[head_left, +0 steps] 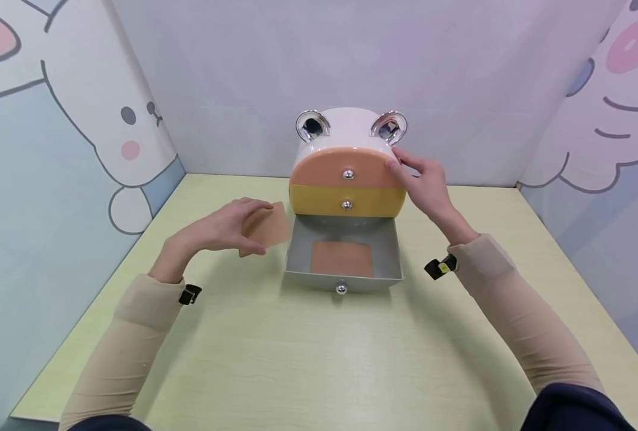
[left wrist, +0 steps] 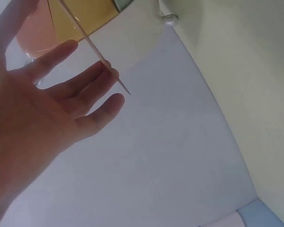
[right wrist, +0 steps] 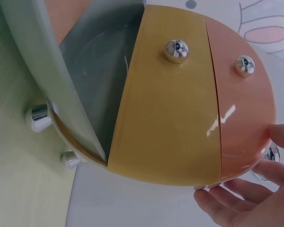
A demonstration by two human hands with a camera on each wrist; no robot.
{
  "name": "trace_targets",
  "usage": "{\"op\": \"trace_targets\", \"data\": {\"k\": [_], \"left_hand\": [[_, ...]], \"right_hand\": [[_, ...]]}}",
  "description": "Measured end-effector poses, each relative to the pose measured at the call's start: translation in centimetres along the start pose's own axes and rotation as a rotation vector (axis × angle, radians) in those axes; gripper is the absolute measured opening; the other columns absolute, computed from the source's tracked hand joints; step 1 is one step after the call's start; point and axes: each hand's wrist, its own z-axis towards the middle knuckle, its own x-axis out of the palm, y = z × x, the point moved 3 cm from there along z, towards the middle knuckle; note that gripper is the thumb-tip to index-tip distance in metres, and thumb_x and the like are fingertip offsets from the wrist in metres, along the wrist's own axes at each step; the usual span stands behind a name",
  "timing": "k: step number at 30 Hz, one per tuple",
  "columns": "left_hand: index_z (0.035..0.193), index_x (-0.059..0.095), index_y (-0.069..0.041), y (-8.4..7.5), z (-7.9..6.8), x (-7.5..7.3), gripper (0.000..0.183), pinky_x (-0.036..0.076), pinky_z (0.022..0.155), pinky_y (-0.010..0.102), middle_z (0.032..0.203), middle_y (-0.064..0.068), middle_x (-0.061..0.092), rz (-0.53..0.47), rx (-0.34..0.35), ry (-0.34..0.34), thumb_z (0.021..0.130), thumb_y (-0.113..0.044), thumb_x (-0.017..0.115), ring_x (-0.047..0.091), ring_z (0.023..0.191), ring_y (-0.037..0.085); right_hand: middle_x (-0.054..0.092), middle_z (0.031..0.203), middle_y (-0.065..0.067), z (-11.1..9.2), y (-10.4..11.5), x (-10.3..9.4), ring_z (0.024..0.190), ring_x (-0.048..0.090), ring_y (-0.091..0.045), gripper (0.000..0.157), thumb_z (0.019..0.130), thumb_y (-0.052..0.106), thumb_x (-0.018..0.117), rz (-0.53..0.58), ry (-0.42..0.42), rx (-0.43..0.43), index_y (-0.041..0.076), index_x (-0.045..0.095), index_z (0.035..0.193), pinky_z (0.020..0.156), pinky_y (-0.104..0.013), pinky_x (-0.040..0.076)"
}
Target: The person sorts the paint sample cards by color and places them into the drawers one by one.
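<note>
My left hand (head_left: pixel 224 226) holds a thin, flat brown card (head_left: pixel 269 227) between thumb and fingers, left of the drawer. In the left wrist view the card (left wrist: pixel 91 43) appears nearly edge-on. A small frog-faced drawer cabinet (head_left: pixel 348 158) stands at the back of the table. Its grey bottom drawer (head_left: pixel 303 254) is pulled out, and another brown card (head_left: pixel 342 258) lies flat inside. The peach drawer (head_left: pixel 370 164) and yellow drawer (head_left: pixel 319 200) above are closed. My right hand (head_left: pixel 427 182) grips the cabinet's upper right side, thumb at the peach front and fingers along the side.
The cabinet stands on a pale wooden table (head_left: pixel 308 359). Behind it rises a plain light wall (head_left: pixel 243 78), with cartoon-printed panels on the left (head_left: pixel 33 179) and right (head_left: pixel 620 197). Round silver knobs stick out from the drawer fronts, the lowest knob (head_left: pixel 342 288) foremost.
</note>
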Motion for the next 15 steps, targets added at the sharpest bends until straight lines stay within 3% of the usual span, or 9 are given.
{"op": "trace_targets", "data": {"k": [8, 15], "left_hand": [[0.142, 0.045, -0.013, -2.8, 1.1, 0.4, 0.082, 0.041, 0.106, 0.049, 0.142, 0.011, 0.047, -0.005, 0.075, 0.024, 0.072, -0.03, 0.084, 0.042, 0.129, 0.029], [0.142, 0.045, -0.014, -4.8, 3.0, 1.8, 0.084, 0.039, 0.108, 0.047, 0.143, 0.009, 0.046, 0.007, 0.154, 0.062, 0.071, -0.033, 0.085, 0.042, 0.131, 0.028]], "right_hand": [[0.053, 0.141, -0.009, 0.0, 0.2, 0.0, 0.135, 0.048, -0.023, 0.054, 0.091, 0.045, 0.062, 0.002, -0.001, -0.006, 0.019, 0.054, 0.137, 0.11, -0.046, 0.04], [0.054, 0.141, -0.009, 0.0, 0.2, 0.0, 0.134, 0.048, -0.023, 0.054, 0.091, 0.045, 0.062, -0.003, -0.003, -0.011, 0.019, 0.054, 0.137, 0.112, -0.046, 0.038]]}}
